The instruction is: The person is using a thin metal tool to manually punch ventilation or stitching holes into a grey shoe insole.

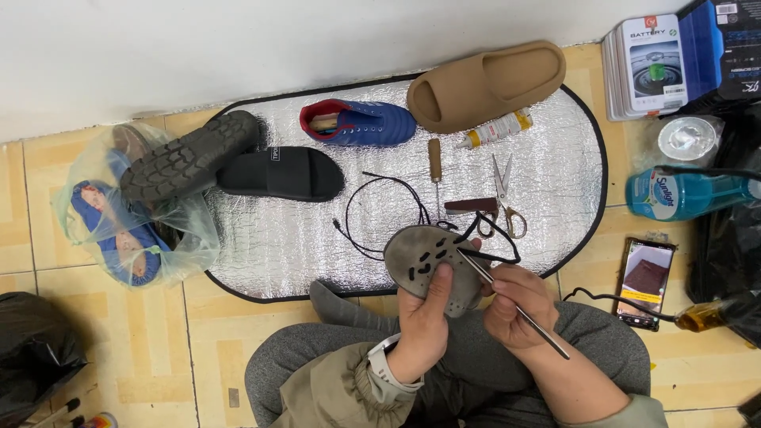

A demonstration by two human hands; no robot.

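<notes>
My left hand grips a small grey shoe with holes in its sole, held sole-up over my lap. In my right hand is a thin metal awl, its tip resting against the shoe's edge. A black cord loops from the shoe over the silver mat. A watch sits on my left wrist.
On the foil mat lie a black slide, a blue sneaker, a tan slide, a glue bottle, scissors and a wooden-handled tool. A bag of shoes sits left; a phone, blue bottle and boxes right.
</notes>
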